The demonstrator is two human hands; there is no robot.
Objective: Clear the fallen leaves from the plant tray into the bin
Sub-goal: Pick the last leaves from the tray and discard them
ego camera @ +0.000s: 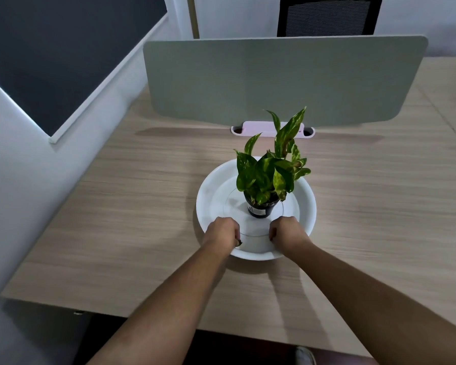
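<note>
- Both hands are down in the near part of the white plant tray (307, 206), knuckles up and fingers curled under.
- Left hand (221, 231) is closed up tight. There's a small dark bit poking out at its inner lower edge, looks like a leaf scrap (239, 242) pinched in the fingers, but it's tiny so I can't say for sure what it is.
- Right hand (287, 230) is also curled into a loose fist over the tray's near-right rim. Can't tell if it's got anything in it, the fingers hide whatever's underneath.
- The stretch of tray floor between the two hands is bare white, with a faint circular line across it.
- Just beyond the hands, roughly between them and a bit toward the right hand, the little black pot (261, 208) stands upright in the middle of the tray, with the green-and-yellow speckled plant (270, 169) coming out of it.
- The tray sits on the light wood bench (116, 206), and both forearms reach in over the bench's near edge.
- Well past the hands and the plant there's a grey-green divider panel (274, 83) standing along the back of the bench, with a pale pink clamp thing (261, 129) at its base right behind the plant.
- The bin isn't in view anywhere.
</note>
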